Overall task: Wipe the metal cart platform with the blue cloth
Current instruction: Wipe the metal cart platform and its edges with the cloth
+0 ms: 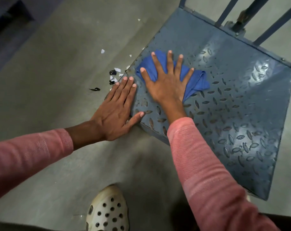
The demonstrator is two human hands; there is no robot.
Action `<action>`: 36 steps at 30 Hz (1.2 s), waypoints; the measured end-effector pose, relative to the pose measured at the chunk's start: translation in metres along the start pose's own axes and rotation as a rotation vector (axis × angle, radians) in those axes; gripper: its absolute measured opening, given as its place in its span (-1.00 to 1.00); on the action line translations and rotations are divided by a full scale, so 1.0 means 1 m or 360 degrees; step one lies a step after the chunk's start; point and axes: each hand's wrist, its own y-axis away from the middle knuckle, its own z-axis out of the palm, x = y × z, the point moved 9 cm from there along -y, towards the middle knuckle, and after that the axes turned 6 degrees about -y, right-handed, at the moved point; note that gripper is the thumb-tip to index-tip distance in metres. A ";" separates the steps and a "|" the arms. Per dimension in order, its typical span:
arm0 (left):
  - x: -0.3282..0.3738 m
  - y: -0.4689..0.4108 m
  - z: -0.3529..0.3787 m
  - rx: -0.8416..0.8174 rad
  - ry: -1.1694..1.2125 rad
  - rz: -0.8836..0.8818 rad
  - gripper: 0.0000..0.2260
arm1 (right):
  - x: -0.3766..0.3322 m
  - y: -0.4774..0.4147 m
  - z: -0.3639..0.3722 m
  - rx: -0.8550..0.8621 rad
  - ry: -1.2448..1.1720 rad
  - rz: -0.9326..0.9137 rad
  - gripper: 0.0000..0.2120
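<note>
The metal cart platform (233, 104) is a blue-grey tread plate with raised diamond marks, filling the right half of the view. A crumpled blue cloth (197, 80) lies on its near-left part. My right hand (166, 82) presses flat on the cloth with fingers spread and straight, covering most of it. My left hand (116, 110) rests flat on the platform's left corner edge, fingers straight and together, thumb along the rim.
Blue upright bars (271, 29) of the cart frame rise at the platform's far edge. Small white and black scraps (114, 75) lie on the grey concrete floor just left of the platform. A white perforated clog (108, 212) stands on the floor at the bottom centre.
</note>
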 end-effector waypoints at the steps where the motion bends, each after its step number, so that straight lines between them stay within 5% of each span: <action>1: -0.002 0.003 0.000 0.0018 0.0024 -0.0009 -0.20 | -0.003 0.006 0.002 -0.0016 -0.0009 -0.0045 -0.31; 9: -0.008 0.059 -0.002 0.0284 0.0252 -0.0090 -0.36 | -0.006 0.141 0.007 0.0003 -0.0006 -0.0279 -0.39; 18: -0.007 0.073 -0.006 0.0378 0.0268 -0.0202 -0.44 | -0.033 -0.028 0.007 -0.0052 -0.0096 -0.0087 -0.40; 24: -0.007 0.085 -0.013 0.0532 0.0235 -0.0168 -0.55 | -0.068 0.054 0.013 -0.0161 -0.0020 -0.0808 -0.45; 30: -0.014 0.088 -0.015 0.0429 0.0201 -0.0033 -0.53 | -0.017 -0.026 0.000 -0.0071 -0.0121 -0.0219 -0.44; 36: -0.023 0.093 -0.018 0.0442 0.0196 0.0033 -0.56 | -0.024 0.069 0.003 -0.0042 -0.0073 -0.0442 -0.44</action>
